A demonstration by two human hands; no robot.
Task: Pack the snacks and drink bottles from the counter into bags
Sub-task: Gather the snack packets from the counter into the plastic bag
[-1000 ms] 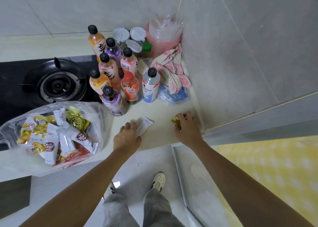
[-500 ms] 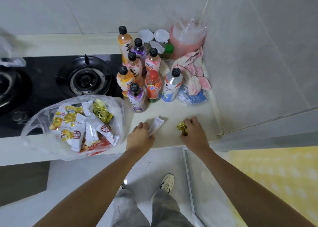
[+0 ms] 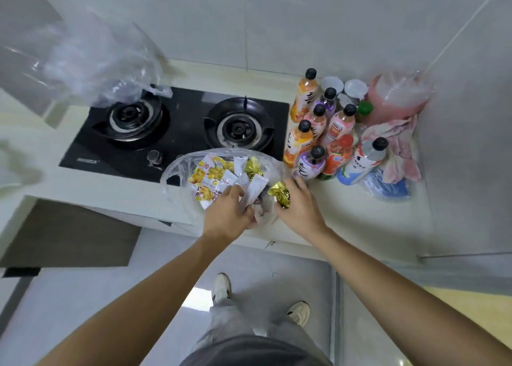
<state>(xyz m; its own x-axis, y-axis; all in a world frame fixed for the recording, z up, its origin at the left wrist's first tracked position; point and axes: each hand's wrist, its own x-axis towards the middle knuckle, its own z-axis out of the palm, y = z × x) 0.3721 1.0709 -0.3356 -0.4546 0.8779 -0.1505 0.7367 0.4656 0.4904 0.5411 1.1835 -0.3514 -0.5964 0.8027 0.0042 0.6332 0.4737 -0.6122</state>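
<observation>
At frame centre my left hand (image 3: pixel 226 219) pinches a white packet (image 3: pixel 255 188) over the snack bag (image 3: pixel 177 171); my right hand (image 3: pixel 300 209) grips a gold packet (image 3: pixel 280 193). Bottles (image 3: pixel 327 141) cluster upper right.

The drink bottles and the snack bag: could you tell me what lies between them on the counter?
Nothing in the head view: the nearest purple bottle stands right against the snack bag, the right hand just before them.

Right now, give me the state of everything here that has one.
Snack bag: open, part filled.
White packet: held by left hand.
Gold packet: held by right hand.
Drink bottles: upright, capped, unpacked.
Stove burners: unlit.
</observation>
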